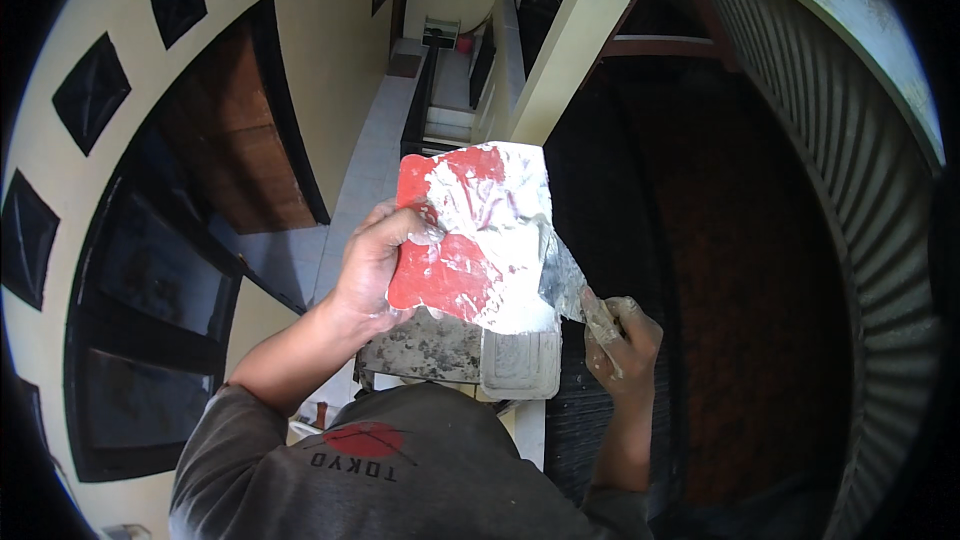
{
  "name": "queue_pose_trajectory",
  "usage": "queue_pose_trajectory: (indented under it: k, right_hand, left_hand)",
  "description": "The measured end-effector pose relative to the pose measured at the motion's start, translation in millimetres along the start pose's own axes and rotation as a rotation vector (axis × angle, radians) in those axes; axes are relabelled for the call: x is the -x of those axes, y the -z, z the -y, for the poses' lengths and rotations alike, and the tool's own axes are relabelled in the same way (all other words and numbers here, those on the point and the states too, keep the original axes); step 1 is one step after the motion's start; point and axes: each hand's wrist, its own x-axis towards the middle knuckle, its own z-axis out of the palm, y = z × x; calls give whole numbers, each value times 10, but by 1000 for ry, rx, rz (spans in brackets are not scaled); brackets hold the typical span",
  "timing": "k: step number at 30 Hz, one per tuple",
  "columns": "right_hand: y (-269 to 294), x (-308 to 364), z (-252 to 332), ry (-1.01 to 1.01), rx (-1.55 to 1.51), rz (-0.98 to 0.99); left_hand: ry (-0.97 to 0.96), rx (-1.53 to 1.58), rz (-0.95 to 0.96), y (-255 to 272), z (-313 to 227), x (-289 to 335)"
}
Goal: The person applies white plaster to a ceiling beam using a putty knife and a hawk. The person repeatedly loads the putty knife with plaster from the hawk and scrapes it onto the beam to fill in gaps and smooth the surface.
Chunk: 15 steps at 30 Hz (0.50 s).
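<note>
Grey T-shirt: its front, with a red disc print, is filling the nearest ground.
Speckled stand: its stained top is lying just ahead of the shirt, partly hidden under the board.
Plastic tub: a shallow, whitish, smeared tub is sitting at the right end of that top; I am not making out its contents.
Right hand: this paste-crusted hand is gripping a putty knife, fingers closed round a handle I am not seeing.
Left hand: this hand is clamping the red board by its left side, thumb on top.
Board position: it is being held up above the stand and tub, between the hands.
Knife blade: it is meeting the board's right edge in view; whether it is touching, I cannot tell.
White paste: a thick, ridged coat is covering the right part; red is showing mainly at left.
Progress: paste is already lying loaded on the board; I am judging the mixing or working-over as unfinished, since the coat is looking uneven. Application elsewhere is not showing.
Tiled floor: pale tiles are running beyond, along a cream wall.
</note>
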Motion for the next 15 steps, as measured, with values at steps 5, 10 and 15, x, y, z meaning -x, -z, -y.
queue_pose_trajectory:
  k: [5,10,15]
  right_hand:
    - [7,208,-160,-104,9,0]
    - [98,290,-126,-513,-363,-41]
    - [308,145,152,-794,-1258,14]
  left_hand:
    - [-140,-113,-36,132,-47,-114]
    - [-319,-239,-60,71,-65,-176]
    - [-502,-482,-55,58,-20,-202]
